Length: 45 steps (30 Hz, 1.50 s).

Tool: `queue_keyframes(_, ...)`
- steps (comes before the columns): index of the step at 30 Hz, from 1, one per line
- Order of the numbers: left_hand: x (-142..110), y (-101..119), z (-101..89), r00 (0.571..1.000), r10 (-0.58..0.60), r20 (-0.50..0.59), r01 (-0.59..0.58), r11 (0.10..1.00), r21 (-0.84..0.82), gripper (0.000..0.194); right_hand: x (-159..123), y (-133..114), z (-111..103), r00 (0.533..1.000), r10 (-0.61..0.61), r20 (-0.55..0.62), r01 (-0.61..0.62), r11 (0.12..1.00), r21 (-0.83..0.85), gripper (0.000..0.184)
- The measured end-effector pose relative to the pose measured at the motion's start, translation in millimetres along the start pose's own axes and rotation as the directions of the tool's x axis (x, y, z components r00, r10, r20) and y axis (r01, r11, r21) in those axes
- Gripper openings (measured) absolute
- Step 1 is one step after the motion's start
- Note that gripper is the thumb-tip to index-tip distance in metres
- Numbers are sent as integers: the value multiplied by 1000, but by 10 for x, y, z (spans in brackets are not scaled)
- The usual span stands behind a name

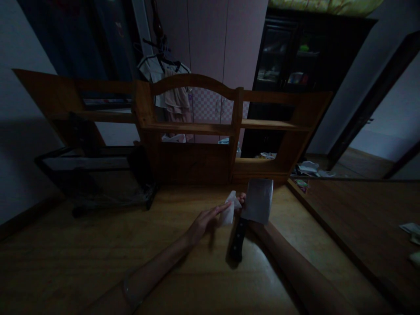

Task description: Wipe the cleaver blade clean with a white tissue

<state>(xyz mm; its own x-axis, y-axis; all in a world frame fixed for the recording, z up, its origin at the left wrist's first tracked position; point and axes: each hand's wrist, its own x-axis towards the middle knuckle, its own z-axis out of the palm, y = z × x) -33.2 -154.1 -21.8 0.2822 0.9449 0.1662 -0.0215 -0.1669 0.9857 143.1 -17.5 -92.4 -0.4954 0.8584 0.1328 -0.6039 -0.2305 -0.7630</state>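
A cleaver (259,201) with a broad metal blade and a black riveted handle is in the middle right, its handle pointing toward me. My right hand (242,198) is mostly hidden behind the blade, and its curled fingertips show at the blade's left edge. The blade rests against this hand. In my left hand (206,219) is a crumpled white tissue (229,214), pinched under nearly straight fingers just left of the cleaver. The tissue reaches close to the right fingertips; whether it touches the blade is unclear.
Under my hands is a wooden tabletop (164,271) with a wooden shelf unit (193,129) along its back. A black-framed object (95,175), perhaps a monitor, lies at the left. Beyond the table's right edge is a brown wooden surface (354,218). The room is dim.
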Motion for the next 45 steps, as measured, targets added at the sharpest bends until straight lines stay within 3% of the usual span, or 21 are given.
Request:
queue_keyframes(3,-26,55,33,990,25,136,-42,991,128,48,61,37,-24,1000,-27,-3,28,999,37,14)
queue_keyframes(7,-106,115,135,931,51,362,-178,928,327,48,74,48,-27,999,-35,1,35,997,75,14)
queue_keyframes(11,-134,144,153,911,44,411,-226,884,409,48,33,14,-33,1000,-19,19,17,996,89,20)
queue_keyframes(16,-114,143,84,891,35,452,-183,940,288,44,24,-11,-60,1000,19,22,-21,995,94,30)
queue_keyframes(23,-140,67,86,897,-107,428,121,993,-6,53,-48,-30,28,1000,-20,18,18,994,108,18)
queue_keyframes(29,-178,-45,69,911,-206,357,141,970,200,54,-81,-74,120,1000,-30,-3,30,994,101,18)
queue_keyframes(33,-139,-98,51,928,-208,310,169,975,148,57,-68,-65,110,1000,-24,-15,25,994,102,19)
queue_keyframes(35,-97,-114,17,952,-212,221,201,977,71,58,-54,-44,87,1000,-20,-23,23,994,105,17)
queue_keyframes(37,-46,-120,-32,981,-190,50,191,981,-26,57,-38,-18,61,999,-16,-31,19,994,106,14)
queue_keyframes(40,18,-108,-89,981,-82,-177,59,989,-133,52,-18,14,31,1000,5,-29,-2,995,101,12)
queue_keyframes(42,30,-88,-80,986,-13,-166,-8,992,-126,49,-15,18,26,1000,19,-20,-17,995,97,12)
queue_keyframes(45,-6,-48,5,998,11,54,-11,1000,-14,46,-23,1,34,1000,11,-10,-10,995,98,12)
